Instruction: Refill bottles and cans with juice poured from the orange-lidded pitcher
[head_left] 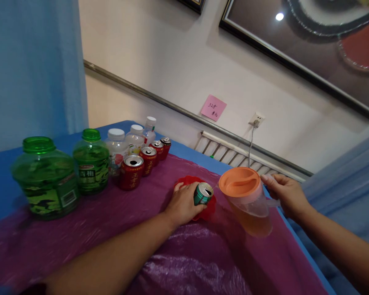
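My left hand [184,203] is wrapped round a green drink can [202,194], its opened top tilted toward the right. Beneath the can and hand lies a red scalloped dish [209,209], partly covered by them. My right hand [284,193] grips the handle of a clear plastic pitcher [249,211] with an orange lid [240,181]. Amber-brown liquid [256,224] fills the lower part of the pitcher. The pitcher leans left, its spout side close to the can's opening. Whether liquid is flowing between them I cannot tell.
Several red cans [131,172] form a slanting row on the purple plastic sheet [117,229]. Behind them are white-capped clear bottles [116,149]. Two green jars [46,178] are at left. A power cord [250,145] hangs from the wall socket [257,119] behind the table.
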A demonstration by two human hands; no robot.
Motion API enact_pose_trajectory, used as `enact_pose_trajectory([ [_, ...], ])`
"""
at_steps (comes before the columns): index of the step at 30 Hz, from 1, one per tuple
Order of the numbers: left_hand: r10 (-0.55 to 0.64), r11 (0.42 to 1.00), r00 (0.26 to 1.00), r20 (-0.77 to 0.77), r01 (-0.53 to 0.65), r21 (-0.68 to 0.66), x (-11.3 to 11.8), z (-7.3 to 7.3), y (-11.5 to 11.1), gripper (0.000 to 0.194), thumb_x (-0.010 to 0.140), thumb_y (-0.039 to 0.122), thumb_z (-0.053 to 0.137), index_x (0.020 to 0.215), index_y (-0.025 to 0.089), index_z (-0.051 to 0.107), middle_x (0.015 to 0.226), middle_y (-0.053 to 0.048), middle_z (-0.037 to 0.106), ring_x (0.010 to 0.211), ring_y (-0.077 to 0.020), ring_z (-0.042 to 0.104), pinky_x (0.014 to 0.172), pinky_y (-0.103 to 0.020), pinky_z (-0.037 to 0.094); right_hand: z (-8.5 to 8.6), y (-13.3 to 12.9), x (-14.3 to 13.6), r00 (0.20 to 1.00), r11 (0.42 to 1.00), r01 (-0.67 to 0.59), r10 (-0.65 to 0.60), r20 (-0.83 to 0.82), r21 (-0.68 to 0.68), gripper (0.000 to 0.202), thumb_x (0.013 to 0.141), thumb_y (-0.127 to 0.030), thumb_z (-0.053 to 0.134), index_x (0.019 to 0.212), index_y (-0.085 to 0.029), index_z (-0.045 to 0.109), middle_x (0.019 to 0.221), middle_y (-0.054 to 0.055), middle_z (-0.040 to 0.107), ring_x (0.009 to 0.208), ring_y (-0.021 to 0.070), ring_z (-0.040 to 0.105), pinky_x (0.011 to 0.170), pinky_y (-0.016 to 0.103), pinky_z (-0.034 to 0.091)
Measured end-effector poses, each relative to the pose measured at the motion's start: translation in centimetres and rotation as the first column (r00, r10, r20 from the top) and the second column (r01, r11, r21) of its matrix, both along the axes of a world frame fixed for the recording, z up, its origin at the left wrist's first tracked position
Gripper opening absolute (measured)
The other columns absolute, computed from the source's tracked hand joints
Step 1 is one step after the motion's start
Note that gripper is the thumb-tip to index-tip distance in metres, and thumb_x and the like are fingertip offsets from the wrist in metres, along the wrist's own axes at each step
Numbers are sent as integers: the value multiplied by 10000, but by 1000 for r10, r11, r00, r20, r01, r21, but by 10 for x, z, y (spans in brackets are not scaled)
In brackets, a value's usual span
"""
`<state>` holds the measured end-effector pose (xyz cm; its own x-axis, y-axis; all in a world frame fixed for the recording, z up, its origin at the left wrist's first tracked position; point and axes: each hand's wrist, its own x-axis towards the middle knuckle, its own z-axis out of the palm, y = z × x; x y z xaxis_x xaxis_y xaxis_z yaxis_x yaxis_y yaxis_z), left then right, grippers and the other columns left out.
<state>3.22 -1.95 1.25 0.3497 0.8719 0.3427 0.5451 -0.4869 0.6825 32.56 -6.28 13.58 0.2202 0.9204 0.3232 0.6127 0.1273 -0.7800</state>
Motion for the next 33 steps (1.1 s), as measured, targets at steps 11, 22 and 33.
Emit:
enact_pose_trajectory([
  [11, 0, 1000, 1000, -7, 0, -5, 0, 0, 0, 533, 723, 293, 786, 1221, 277, 598, 1222, -36, 726, 1217, -300, 630, 1186, -539, 248, 4, -3, -6, 1000, 1000, 16, -16, -2, -4, 644, 683, -754, 752, 490, -232, 429, 490, -52, 345, 500, 107, 275, 463, 268, 226],
  [22, 0, 1000, 1000, -2, 0, -8, 0, 1, -1, 523, 718, 290, 790, 1205, 278, 600, 1213, -34, 729, 1216, -292, 629, 1182, -537, 255, 4, -5, -5, 1000, 1000, 7, -7, -11, -22, 632, 700, -731, 756, 502, -230, 425, 500, -57, 340, 515, 110, 274, 483, 268, 226],
  [33, 4, 1000, 1000, -20, -4, -11, 0, 3, -2, 517, 718, 304, 792, 1199, 277, 606, 1200, -38, 738, 1202, -291, 637, 1180, -519, 262, 4, -5, -6, 999, 1000, 24, -24, 35, -1, 643, 704, -743, 739, 491, -228, 420, 487, -54, 350, 500, 105, 289, 464, 262, 242],
])
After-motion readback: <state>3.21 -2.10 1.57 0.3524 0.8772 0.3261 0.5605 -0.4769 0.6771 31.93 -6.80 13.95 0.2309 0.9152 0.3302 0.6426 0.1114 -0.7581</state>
